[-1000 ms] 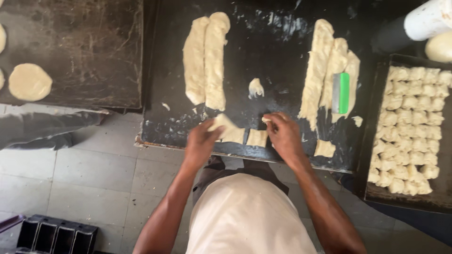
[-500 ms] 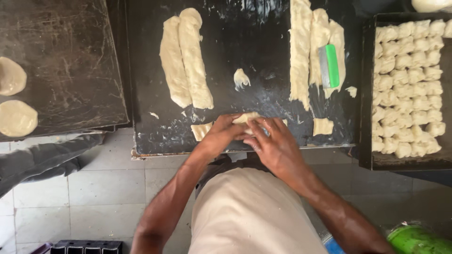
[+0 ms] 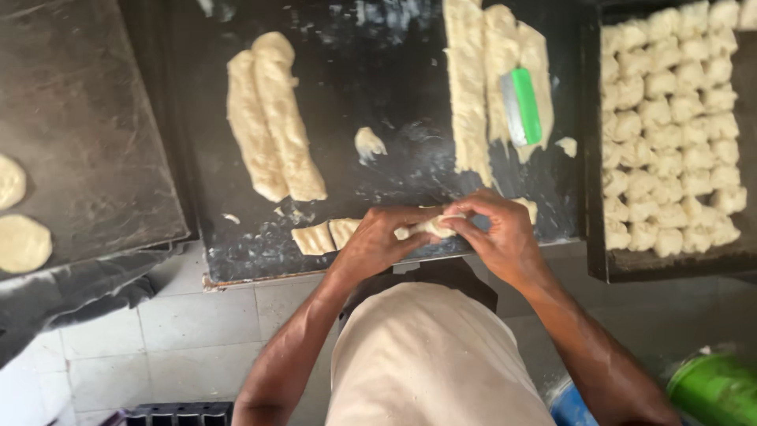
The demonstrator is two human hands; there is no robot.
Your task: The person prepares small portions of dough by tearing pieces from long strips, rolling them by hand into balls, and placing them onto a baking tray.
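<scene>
My left hand [image 3: 377,239] and my right hand [image 3: 495,231] meet over the front edge of a black work surface [image 3: 378,166]. Together they pinch a small piece of pale dough [image 3: 430,227] between the fingers. Two cut dough squares [image 3: 325,235] lie just left of my left hand. Two long dough rolls [image 3: 272,118] lie further back on the left. More dough strips [image 3: 489,79] lie at the back right, with a green-handled scraper [image 3: 523,106] resting on them.
A black tray [image 3: 593,197] at the right holds several folded dough pieces [image 3: 670,134]. A dark tray [image 3: 87,142] at the left carries round dough discs [image 3: 22,243]. A small dough scrap [image 3: 368,144] lies mid-board. Tiled floor [image 3: 197,339] lies below, and a green container [image 3: 714,388] sits at the bottom right.
My hands were apart on separate dough pieces, then came together and lifted one piece between them. The view has moved closer and shifted right.
</scene>
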